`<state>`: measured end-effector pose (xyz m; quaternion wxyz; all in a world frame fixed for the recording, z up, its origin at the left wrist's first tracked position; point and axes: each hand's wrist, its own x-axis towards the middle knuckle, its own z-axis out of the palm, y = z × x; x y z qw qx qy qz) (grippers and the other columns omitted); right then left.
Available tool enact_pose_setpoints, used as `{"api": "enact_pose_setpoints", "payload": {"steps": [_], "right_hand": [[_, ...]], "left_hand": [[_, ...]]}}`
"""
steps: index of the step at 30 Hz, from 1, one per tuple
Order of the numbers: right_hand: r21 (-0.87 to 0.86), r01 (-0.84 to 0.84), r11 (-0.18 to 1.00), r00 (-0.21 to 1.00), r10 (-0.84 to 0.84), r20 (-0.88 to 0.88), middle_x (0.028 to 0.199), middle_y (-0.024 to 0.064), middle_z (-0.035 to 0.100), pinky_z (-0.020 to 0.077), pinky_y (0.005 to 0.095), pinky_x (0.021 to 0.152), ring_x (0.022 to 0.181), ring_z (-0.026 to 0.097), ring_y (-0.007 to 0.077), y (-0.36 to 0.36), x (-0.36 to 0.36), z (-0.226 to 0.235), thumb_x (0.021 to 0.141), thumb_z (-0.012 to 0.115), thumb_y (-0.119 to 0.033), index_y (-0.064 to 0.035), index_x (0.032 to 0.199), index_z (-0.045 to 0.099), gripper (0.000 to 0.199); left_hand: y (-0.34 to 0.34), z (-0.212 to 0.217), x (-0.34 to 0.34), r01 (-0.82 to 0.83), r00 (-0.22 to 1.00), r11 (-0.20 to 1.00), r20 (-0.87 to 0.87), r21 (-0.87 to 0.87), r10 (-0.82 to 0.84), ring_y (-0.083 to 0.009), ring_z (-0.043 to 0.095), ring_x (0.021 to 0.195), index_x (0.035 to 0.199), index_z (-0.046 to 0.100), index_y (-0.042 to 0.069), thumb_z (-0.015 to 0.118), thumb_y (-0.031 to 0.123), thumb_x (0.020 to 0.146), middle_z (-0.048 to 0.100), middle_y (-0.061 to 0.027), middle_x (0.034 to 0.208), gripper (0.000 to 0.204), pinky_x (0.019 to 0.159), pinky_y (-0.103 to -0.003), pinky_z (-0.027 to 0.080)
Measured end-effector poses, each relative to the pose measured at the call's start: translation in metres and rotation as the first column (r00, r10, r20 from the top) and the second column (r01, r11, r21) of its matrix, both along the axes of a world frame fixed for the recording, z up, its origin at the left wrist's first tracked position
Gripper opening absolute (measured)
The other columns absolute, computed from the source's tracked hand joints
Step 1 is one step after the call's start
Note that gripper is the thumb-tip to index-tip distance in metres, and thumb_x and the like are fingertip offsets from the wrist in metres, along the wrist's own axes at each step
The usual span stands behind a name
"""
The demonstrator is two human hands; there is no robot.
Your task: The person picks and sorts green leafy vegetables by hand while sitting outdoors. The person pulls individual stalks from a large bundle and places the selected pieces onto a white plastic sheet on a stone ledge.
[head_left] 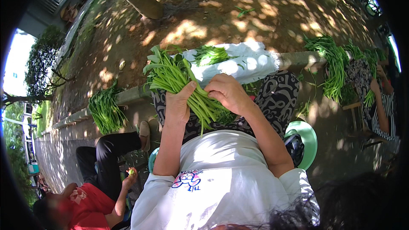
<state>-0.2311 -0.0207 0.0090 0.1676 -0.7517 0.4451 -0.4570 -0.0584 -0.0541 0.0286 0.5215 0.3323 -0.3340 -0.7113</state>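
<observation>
- Gripping: the left hand (pixel 180 102) is clamped around a thick bundle of long green leafy stems (pixel 200 104), with its thumb across the top.
- Bundle position: centre of the frame, above the lap, tilted, with leafy ends toward the upper left and stems toward the lower right.
- The right hand (pixel 232 96) is at the bundle's right edge, fingers curled together; whether a stem is pinched between them cannot be told.
- A white woven cloth (pixel 260 63) lies just beyond the hands, upper centre, carrying a small bunch of cut green stems (pixel 211 55).
- A long grey concrete kerb (pixel 295 59) carries a drooping dark-green leafy bunch (pixel 106 111) at centre left and a larger green long-stemmed bunch (pixel 331 68) at upper right.
- A round pale-green plastic basin (pixel 310 145) is beside the patterned black trousers (pixel 279 98), right of centre.
</observation>
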Motion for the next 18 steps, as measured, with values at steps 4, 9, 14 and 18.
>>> {"api": "enact_pose_setpoints", "payload": {"steps": [4, 9, 14, 18], "right_hand": [[0.284, -0.130, 0.950, 0.919, 0.008, 0.394, 0.081, 0.0044, 0.060, 0.0466, 0.0290, 0.072, 0.079, 0.059, 0.0162, 0.004, 0.007, 0.009, 0.080, 0.070, -0.009, -0.0022, 0.094, 0.062, 0.017], [0.437, -0.201, 0.877, 0.810, -0.103, 0.578, 0.085, 0.0019, 0.061, 0.0472, 0.0225, 0.068, 0.076, 0.058, 0.0073, 0.005, 0.008, 0.007, 0.085, 0.068, -0.009, 0.0005, 0.097, 0.060, 0.017], [0.435, -0.392, 0.811, 0.706, -0.038, 0.707, 0.085, 0.0020, 0.061, 0.0470, 0.0198, 0.066, 0.076, 0.058, 0.0065, 0.005, -0.001, 0.010, 0.086, 0.067, -0.008, 0.0015, 0.097, 0.058, 0.017], [0.376, -0.469, 0.799, 0.654, 0.029, 0.756, 0.087, 0.0026, 0.060, 0.0467, 0.0199, 0.066, 0.076, 0.057, 0.0064, 0.006, -0.005, 0.007, 0.087, 0.065, -0.006, 0.0021, 0.096, 0.057, 0.014]], "left_hand": [[0.005, 0.000, -0.004, -0.005, 0.998, 0.997, 0.062, -0.074, 0.010, -0.0125, 0.059, 0.080, 0.104, 0.057, 0.003, 0.070, -0.004, 0.078, 0.061, -0.0038, 0.092, 0.030, 0.071, -0.027, 0.050], [0.011, -0.004, -0.007, 0.014, 0.976, 0.984, 0.216, -0.178, 0.025, -0.0108, 0.059, 0.078, 0.099, 0.059, 0.003, 0.073, -0.001, 0.076, 0.062, -0.0026, 0.089, 0.027, 0.072, -0.025, 0.049], [0.015, 0.003, -0.006, 0.045, 0.972, 0.980, 0.234, -0.191, 0.001, -0.0107, 0.059, 0.079, 0.100, 0.059, 0.002, 0.074, 0.000, 0.075, 0.062, -0.0031, 0.090, 0.029, 0.072, -0.025, 0.049], [0.016, 0.012, -0.005, 0.089, 0.982, 0.984, 0.177, -0.153, -0.061, -0.0108, 0.059, 0.079, 0.101, 0.060, 0.002, 0.072, -0.002, 0.074, 0.063, -0.0037, 0.090, 0.030, 0.072, -0.026, 0.049]]}}
